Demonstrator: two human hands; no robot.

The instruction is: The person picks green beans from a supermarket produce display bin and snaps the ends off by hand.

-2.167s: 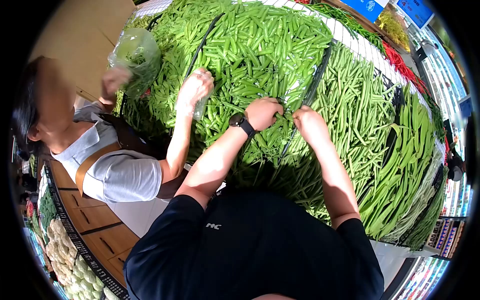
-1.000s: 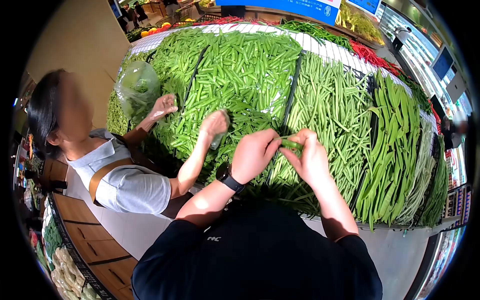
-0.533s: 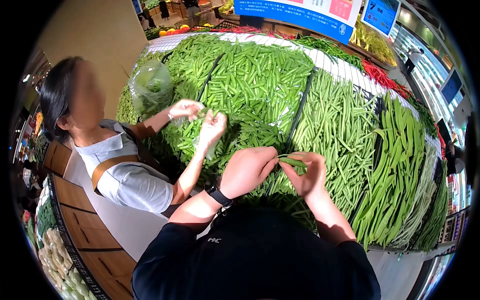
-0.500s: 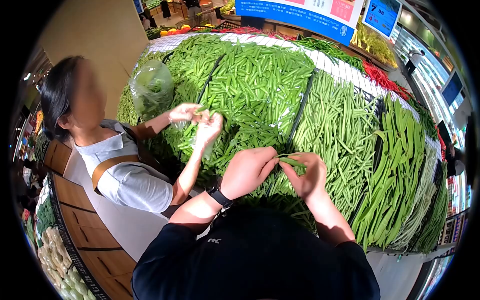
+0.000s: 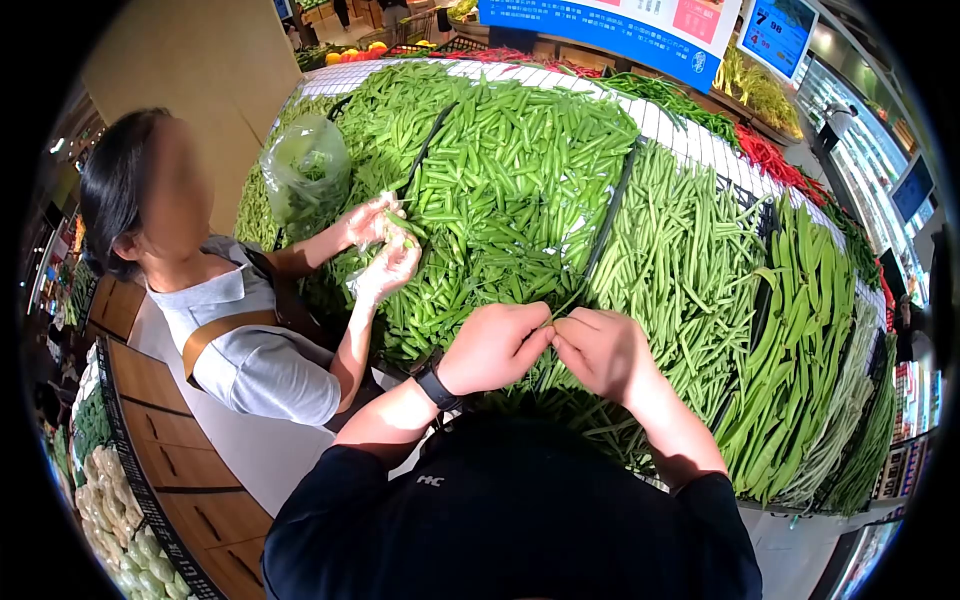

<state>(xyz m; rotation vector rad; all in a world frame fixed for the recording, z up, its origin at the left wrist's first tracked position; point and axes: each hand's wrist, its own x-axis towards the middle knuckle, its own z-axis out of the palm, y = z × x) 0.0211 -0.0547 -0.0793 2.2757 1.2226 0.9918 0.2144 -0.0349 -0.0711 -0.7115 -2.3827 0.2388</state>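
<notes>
My left hand (image 5: 492, 348), with a black watch on its wrist, is closed in a pinch. Its fingertips meet those of my right hand (image 5: 605, 352), which is curled closed as well. Between the two pinches a thin green bit of a pea pod (image 5: 549, 322) shows; my fingers hide the rest of it. Both hands hover over the front of a heap of pea pods (image 5: 520, 150). To the right of my right hand lie green beans (image 5: 670, 240).
A co-worker (image 5: 250, 330) stands at my left, gloved hands (image 5: 385, 250) holding a green pod. Behind them sits a clear plastic bag (image 5: 305, 170). Black dividers (image 5: 612, 205) separate the bins. Flat beans (image 5: 795, 340) lie farther right, and a blue sign (image 5: 600, 35) stands behind.
My right fingers have curled in and come against my left fingertips, covering the pod that showed before. The co-worker's hands have moved slightly left and closer together.
</notes>
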